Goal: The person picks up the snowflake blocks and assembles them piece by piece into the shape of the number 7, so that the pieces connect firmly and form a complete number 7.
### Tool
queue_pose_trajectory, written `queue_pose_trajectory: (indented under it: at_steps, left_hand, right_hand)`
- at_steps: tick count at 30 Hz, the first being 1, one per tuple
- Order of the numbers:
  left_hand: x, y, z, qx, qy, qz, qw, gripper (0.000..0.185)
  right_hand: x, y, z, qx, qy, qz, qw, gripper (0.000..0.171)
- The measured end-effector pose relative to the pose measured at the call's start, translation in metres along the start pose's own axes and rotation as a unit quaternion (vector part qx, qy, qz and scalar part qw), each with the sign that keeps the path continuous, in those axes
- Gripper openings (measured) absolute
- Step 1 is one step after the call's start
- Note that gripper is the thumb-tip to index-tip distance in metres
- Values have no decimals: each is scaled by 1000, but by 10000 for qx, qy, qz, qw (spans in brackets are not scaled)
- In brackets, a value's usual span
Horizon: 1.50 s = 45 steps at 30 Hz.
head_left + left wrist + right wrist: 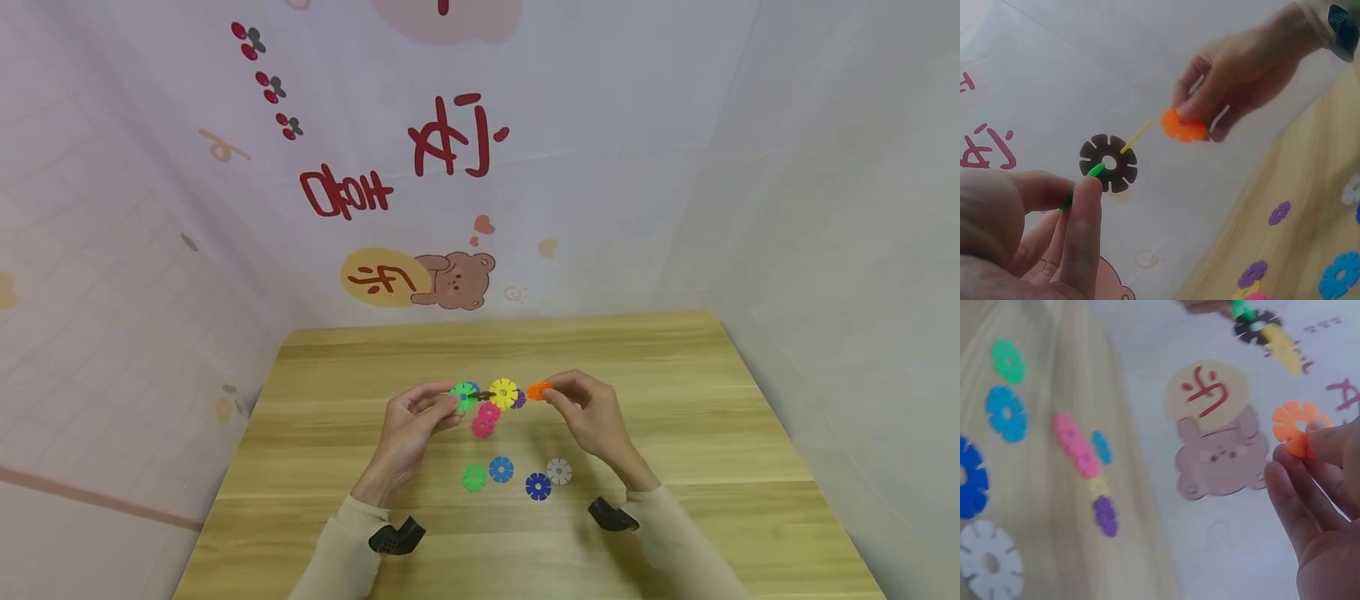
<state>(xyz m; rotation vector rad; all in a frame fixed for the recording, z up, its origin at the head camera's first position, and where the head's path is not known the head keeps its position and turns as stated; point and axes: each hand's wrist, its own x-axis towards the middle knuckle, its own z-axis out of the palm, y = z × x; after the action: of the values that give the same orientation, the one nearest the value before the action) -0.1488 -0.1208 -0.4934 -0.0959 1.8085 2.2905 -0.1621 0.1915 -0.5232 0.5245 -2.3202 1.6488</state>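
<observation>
My left hand (408,429) pinches a green snowflake disc (470,403) between thumb and fingers. A black disc (1125,170) is slotted to that green one, and a yellow disc (503,383) joins on its far side. All three hang in a short chain above the table. To the right, my right hand (596,417) pinches an orange snowflake disc (534,392) by its edge. A gap shows between the orange disc and the yellow one in the left wrist view. The fingers cover part of the green and orange discs.
On the wooden table (360,350) lie pink discs (483,429), a purple disc (520,402), a light blue disc (502,460), a green disc (467,478), a dark blue disc (537,477) and a white disc (558,481). A printed curtain (600,167) hangs behind.
</observation>
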Motion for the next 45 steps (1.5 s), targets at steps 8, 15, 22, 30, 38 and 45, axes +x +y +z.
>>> queue_pose_trajectory:
  at_steps: [8, 15, 22, 30, 38, 45]
  left_hand:
    - [-2, 0, 0, 13, -81, -25, 10000, 37]
    - [-2, -1, 3, -10, -132, -17, 9999, 36]
    - [-1, -2, 4, -17, -125, 45, 9999, 35]
    - [0, 1, 7, -5, -176, 59, 9998, 34]
    - [1, 1, 9, -40, -153, 11, 9999, 34]
    - [1, 0, 11, -8, -136, -86, 9999, 31]
  right_hand:
    - [4, -18, -3, 241, 65, -436, 9987, 19]
    - [6, -24, -1, 351, 76, -662, 9972, 21]
    - [9, -26, 2, 433, -13, -674, 9968, 20]
    - [10, -25, 2, 582, -114, -650, 9961, 20]
    - [9, -23, 2, 614, -80, -764, 9952, 20]
    - [7, -24, 3, 655, 65, -925, 9935, 21]
